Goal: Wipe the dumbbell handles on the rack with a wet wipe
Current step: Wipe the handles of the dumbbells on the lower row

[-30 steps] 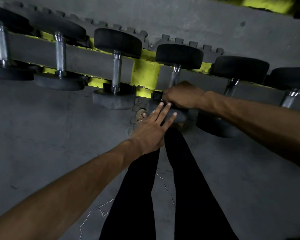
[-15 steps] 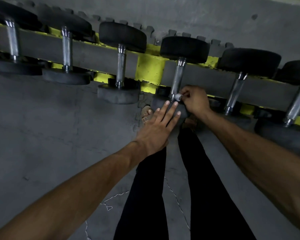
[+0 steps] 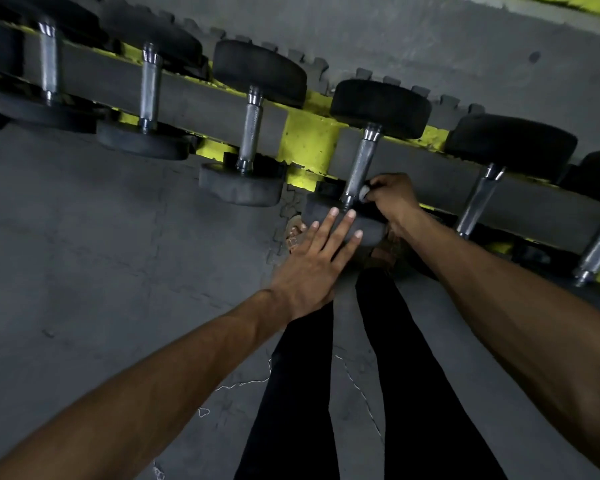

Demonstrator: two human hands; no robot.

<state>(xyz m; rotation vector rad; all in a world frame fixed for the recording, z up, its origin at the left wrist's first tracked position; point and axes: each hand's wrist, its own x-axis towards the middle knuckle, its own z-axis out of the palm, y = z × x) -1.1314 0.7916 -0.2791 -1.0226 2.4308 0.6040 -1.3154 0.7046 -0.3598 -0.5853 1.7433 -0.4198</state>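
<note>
Several black dumbbells with knurled steel handles lie across a yellow rack (image 3: 307, 143) near the floor. My right hand (image 3: 394, 197) pinches a small white wet wipe (image 3: 363, 192) against the lower end of one dumbbell handle (image 3: 359, 164), just above its near weight head. My left hand (image 3: 316, 265) lies flat with straight fingers on that near weight head (image 3: 371, 226). The wipe is mostly hidden inside my fingers.
Neighbouring handles stand to the left (image 3: 250, 128) and to the right (image 3: 477, 202). Grey floor mats with puzzle-cut edges (image 3: 84, 254) surround the rack. My legs in black trousers (image 3: 326, 393) and a sandalled foot (image 3: 293, 237) are directly below the hands.
My right hand slid down the handle from a full grip round its middle to pinching the wipe at its lower end. The left hand stayed on the weight head.
</note>
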